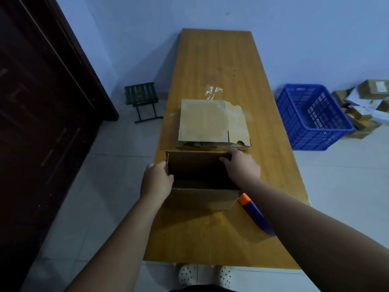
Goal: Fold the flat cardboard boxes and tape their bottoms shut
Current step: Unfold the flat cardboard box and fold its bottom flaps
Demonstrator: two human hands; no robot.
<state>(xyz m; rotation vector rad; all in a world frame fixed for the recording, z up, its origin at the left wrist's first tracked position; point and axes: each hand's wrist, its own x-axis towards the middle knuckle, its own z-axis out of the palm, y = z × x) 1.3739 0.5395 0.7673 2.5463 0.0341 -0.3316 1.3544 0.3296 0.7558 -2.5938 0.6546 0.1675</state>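
- The open box (202,197) stands on the table (210,239) in the lower middle of the frame, squared up with its mouth upward. Its inside is too dark to tell whether the bottom flaps are folded.
- Both hands grasp it. The left hand (156,182) clasps the left wall, and the right hand (241,165) curls its fingers over the far right corner.
- It is corrugated card, so I judge it light and stiff across the panels but ready to skew at its 4 creases. It is best held by opposite walls near the rim, not by a loose flap.
- Just above it, mid-frame, lies the stack of flat boxes (212,123). They are thin and likely to slide on each other.
- An orange-and-blue tool (254,214), probably the tape dispenser, lies at the box's right, partly hidden by the right forearm.
- The table is smooth yellow wood with a pale smear (213,92) above the stack. A light box could slip on it.
- Around the table are a dark door (42,123) at left, a folding stool (141,100), and a blue crate (311,116) and heaped parcels (366,102) at right.
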